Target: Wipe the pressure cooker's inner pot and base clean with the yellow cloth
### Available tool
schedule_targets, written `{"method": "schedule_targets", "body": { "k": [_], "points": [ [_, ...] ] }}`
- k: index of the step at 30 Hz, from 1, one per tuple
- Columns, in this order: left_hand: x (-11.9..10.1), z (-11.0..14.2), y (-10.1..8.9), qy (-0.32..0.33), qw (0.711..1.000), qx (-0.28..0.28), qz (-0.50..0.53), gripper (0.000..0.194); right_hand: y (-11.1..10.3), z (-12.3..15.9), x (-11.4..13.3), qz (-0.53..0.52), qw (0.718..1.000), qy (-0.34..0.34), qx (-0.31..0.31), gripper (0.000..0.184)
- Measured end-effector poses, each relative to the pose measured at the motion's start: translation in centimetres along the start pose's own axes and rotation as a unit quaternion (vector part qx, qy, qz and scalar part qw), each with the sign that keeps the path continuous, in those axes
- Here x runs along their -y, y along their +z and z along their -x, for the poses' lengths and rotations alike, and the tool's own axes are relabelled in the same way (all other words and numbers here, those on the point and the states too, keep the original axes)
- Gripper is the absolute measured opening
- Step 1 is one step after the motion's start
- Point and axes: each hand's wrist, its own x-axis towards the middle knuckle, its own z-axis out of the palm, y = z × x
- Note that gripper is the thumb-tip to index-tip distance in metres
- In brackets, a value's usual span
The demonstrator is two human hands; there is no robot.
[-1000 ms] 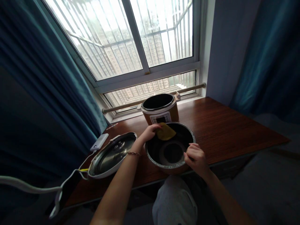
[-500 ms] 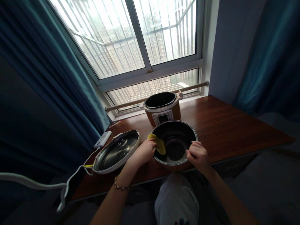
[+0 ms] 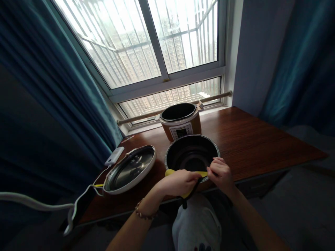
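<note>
A dark round inner pot [image 3: 192,148] stands at the table's front edge, its opening facing up toward me. My left hand [image 3: 180,182] is closed on a yellow cloth [image 3: 170,172], which lies over the pot's near rim. Part of the cloth hangs down outside, with a dark edge or strip along it. On the right side of the rim, my right hand [image 3: 220,173] grips the pot between thumb and fingers. Behind the pot sits the brown and white electric cooker body [image 3: 180,127], open at the top, its control panel facing me.
To the left lies the cooker lid [image 3: 131,170], inner side up. Beyond it are a white device [image 3: 114,156] and a white cable [image 3: 81,198]. The wooden table [image 3: 256,139] reaches right. A barred window [image 3: 183,42] and blue curtains [image 3: 65,69] frame the scene.
My left hand has moved with the yellow cloth from the pot's left inner wall to the near rim, close to my right hand. The right hand keeps its place on the rim.
</note>
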Motion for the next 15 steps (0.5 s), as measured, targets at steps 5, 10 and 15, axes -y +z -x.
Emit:
{"method": "schedule_targets", "body": {
  "k": [5,10,15],
  "points": [
    [0.7,-0.2,-0.4,0.011,0.999,0.045,-0.007,0.044,-0.1,-0.1,0.1,-0.004,1.0,0.004,0.003,0.03],
    [3.1,-1.3,-0.8,-0.05,0.991,0.094,-0.086,0.061,-0.1,-0.1,0.0,-0.008,1.0,0.004,0.004,0.029],
    [6.6,-4.1,-0.1,-0.088,0.985,0.12,-0.092,0.033,-0.2,-0.1,-0.1,-0.011,1.0,0.007,0.01,0.029]
  ]
}}
